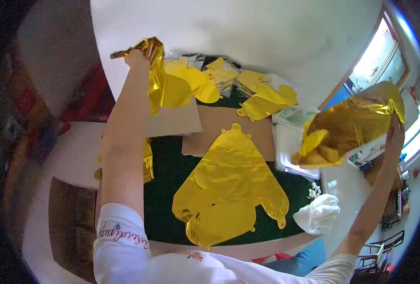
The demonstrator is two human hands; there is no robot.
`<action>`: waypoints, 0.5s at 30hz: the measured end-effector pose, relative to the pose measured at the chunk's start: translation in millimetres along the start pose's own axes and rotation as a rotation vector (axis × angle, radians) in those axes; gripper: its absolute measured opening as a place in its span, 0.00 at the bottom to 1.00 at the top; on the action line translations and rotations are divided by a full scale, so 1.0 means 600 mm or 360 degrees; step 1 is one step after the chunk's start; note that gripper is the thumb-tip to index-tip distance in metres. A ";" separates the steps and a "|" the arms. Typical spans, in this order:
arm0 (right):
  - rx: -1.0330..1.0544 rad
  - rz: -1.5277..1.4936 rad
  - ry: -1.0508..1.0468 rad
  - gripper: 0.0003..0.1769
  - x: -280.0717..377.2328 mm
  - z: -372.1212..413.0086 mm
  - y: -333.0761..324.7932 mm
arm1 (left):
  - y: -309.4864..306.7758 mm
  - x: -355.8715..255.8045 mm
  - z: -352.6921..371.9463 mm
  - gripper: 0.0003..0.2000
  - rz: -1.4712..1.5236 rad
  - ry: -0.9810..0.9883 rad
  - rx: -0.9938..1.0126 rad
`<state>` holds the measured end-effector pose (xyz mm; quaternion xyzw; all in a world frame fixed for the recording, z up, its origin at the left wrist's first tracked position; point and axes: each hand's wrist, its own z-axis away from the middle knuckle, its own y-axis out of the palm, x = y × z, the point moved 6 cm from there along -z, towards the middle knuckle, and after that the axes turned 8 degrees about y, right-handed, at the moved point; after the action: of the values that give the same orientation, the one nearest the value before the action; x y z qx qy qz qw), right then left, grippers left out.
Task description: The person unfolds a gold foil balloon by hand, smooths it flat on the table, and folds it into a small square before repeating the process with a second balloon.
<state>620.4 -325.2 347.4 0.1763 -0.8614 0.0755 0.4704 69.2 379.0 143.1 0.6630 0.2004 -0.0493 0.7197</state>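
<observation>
I find one gold foil shape (233,175) spread on the green desk (165,203), lower centre. Not yet down: crumpled foil (157,71), upper left, fingers of left hand (135,58) closed on it; blurred foil sheet (356,125), right, gripped by right hand (397,128).

The only view looks forward and down from the wearer's head, over both outstretched arms and the tabletop.

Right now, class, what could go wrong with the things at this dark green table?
The foil piece in the right hand might brush the stacked plastic bags and shift them. The foil hanging from the left hand could snag the pale board below. The white bundle sits by the table's edge and may get knocked off.
</observation>
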 end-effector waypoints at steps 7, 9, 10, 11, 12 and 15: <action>-0.0018 0.2343 -0.1176 0.29 0.052 0.151 0.043 | 0.139 0.080 0.164 0.25 -0.1481 0.1383 0.1336; -0.0008 0.2511 -0.1233 0.28 0.054 0.180 0.055 | 0.114 0.176 0.121 0.30 -0.1681 0.1745 0.1677; -0.0012 0.2666 -0.1298 0.27 0.053 0.192 0.064 | 0.081 0.215 0.110 0.30 -0.1796 0.1726 0.1796; -0.0013 0.2680 -0.1291 0.27 0.054 0.198 0.071 | 0.057 0.248 0.108 0.31 -0.1900 0.1705 0.1917; -0.0038 0.2248 -0.1059 0.25 0.062 0.201 0.066 | 0.021 0.293 0.094 0.31 -0.2405 0.1440 0.1952; -0.0107 0.0937 -0.0379 0.20 0.061 0.211 0.037 | -0.040 0.345 0.097 0.33 -0.2347 0.0980 0.2279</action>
<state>494.9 -350.6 309.6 -0.0886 -0.9264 0.1589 0.3297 263.1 360.0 49.7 0.6300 0.6486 -0.4084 -0.1253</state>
